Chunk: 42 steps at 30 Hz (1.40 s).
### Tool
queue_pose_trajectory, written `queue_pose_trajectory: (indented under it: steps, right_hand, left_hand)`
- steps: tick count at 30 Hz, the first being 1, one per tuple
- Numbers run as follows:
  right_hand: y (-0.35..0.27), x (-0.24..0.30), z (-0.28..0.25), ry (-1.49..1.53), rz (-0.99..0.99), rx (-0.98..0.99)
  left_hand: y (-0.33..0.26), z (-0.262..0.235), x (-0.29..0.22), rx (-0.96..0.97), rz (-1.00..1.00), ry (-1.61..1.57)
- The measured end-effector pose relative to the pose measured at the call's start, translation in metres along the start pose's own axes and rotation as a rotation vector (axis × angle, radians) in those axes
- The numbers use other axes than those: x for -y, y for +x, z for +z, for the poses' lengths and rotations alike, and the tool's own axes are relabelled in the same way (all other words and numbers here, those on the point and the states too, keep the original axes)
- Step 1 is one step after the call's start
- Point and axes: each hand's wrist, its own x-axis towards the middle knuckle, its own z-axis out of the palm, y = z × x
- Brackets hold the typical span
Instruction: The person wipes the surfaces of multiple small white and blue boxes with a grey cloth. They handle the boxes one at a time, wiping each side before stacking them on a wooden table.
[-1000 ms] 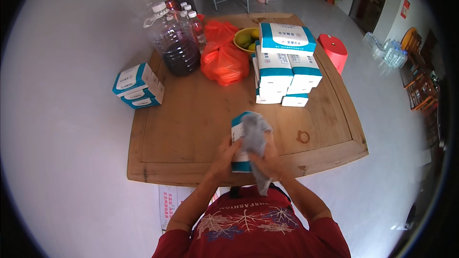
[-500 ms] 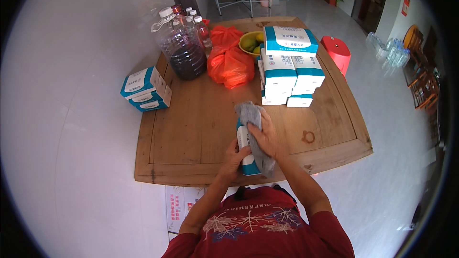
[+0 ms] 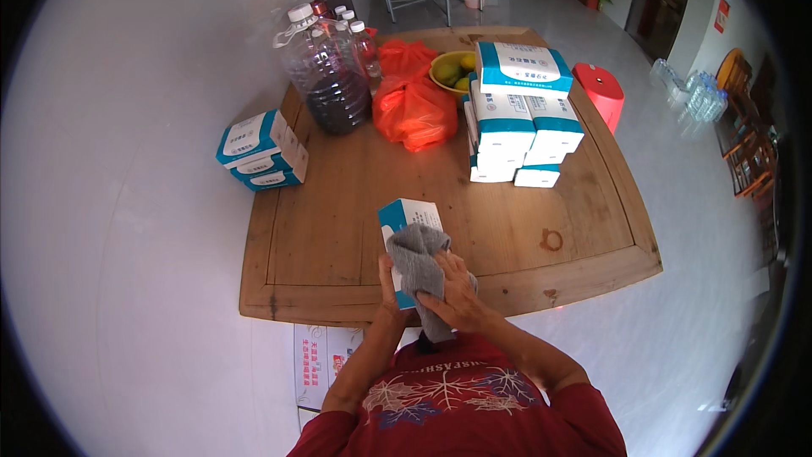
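L hand (image 3: 387, 282) grips L side of blue-and-white box (image 3: 392, 218), approx. over near part of wooden table (image 3: 338, 237); its fingers partly hidden. R hand (image 3: 461, 294) clasps grey cloth (image 3: 417, 260) against same box. Farther: small box stack (image 3: 264, 152) at L edge; larger box stack (image 3: 503, 123) R. Far side: jug (image 3: 334, 93) w/ dark liquid, orange bags (image 3: 414, 114), yellow bowl (image 3: 435, 74) w/ fruit.

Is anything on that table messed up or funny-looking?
Yes! A brown ring stain marks the right side of the wooden table, standing out against the lighter wood. Also, the top box on the right-hand pile lies crosswise over the boxes below, so it doesn't line up.
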Motion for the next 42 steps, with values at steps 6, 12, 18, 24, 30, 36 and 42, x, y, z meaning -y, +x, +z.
queue_pose_trajectory:
  steps: [6, 12, 18, 24, 30, 36, 42]
  right_hand:
    - [0.048, -0.006, -0.026, 0.508, 0.655, -0.173]
    - [0.019, 0.001, -0.021, 0.544, 0.581, -0.017]
    - [-0.011, 0.007, -0.008, 0.589, 0.450, -0.058]
    - [0.018, 0.022, -0.048, 0.941, 0.638, -0.301]
    - [0.007, 0.017, -0.073, 0.704, 0.238, -0.185]
    - [0.027, 0.020, -0.095, 0.147, 0.001, 0.005]
    - [0.036, 0.006, -0.100, 0.235, 0.115, 0.008]
  left_hand:
    - [-0.010, 0.008, 0.000, -0.014, -0.064, -0.024]
    - [0.007, 0.023, -0.016, -0.063, 0.151, -0.036]
    - [-0.007, 0.024, -0.024, 0.022, 0.042, 0.113]
    - [-0.011, 0.027, -0.023, 0.267, 0.066, 0.853]
    - [-0.013, 0.058, -0.029, 0.327, 0.296, 0.975]
    - [-0.015, 0.055, -0.031, 0.373, 0.223, 1.101]
    - [-0.013, 0.050, -0.025, 0.405, 0.207, 1.133]
